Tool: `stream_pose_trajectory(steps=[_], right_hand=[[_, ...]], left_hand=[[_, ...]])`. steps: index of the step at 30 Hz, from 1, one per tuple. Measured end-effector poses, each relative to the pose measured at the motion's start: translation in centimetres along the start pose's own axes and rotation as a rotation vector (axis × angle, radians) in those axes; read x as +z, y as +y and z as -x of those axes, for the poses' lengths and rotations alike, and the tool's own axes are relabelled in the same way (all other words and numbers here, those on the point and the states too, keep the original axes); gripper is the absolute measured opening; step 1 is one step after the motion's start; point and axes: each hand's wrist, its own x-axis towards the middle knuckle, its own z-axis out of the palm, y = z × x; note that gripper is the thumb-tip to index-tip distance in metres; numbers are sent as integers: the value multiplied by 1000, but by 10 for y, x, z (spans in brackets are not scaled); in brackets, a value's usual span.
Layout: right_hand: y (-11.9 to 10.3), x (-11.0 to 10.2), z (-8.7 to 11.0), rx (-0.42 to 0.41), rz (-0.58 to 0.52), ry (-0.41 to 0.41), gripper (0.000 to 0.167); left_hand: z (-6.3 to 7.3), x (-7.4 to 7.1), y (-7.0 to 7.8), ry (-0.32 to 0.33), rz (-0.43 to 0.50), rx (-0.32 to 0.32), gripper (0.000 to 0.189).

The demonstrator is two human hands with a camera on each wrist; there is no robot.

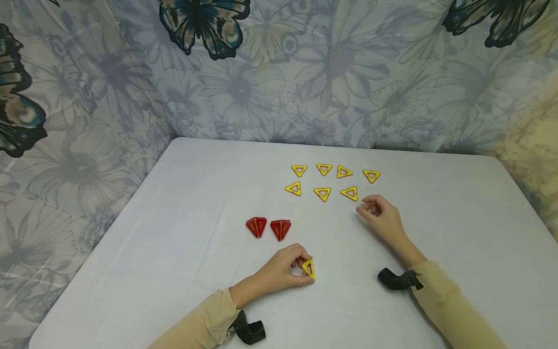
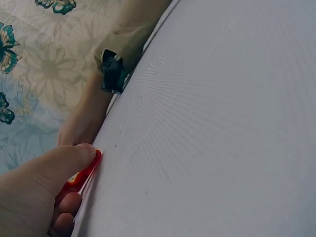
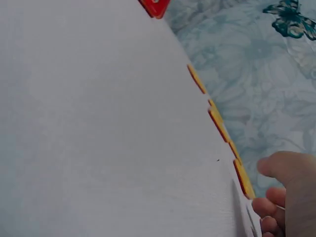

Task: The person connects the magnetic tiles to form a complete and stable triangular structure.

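Viewing from left wrist reveals held triangle's (image 2: 87, 174) red.

My left hand (image 1: 279, 267) and right hand (image 1: 385, 219) are bare. I wear long, plain tan sleeves (image 1: 453, 303), lightly creased. At each cuff (image 1: 227, 298) sits a black camera (image 1: 251, 330), bent like a pipe elbow, with a small silvery piece at its join.

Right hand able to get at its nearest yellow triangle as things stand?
Likely yes: the right hand looks empty, its fingers are close beside that triangle, and nothing visible lies between them.
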Motion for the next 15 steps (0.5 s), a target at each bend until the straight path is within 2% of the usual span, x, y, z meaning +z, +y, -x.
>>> stream_pose_trajectory(steps=[3,7,11,15], right_hand=[[1,0,-9,56,67,-5,33],[0,2,-21,141,161,-92,51],[0,1,-32,154,216,-182,60],[2,-1,-40,146,264,-227,62]], left_hand=[[0,-1,-1,1,-4,5,35],[1,-1,-1,2,1,10,36],[1,-1,-1,1,4,8,36],[0,0,-2,-5,5,10,36]])
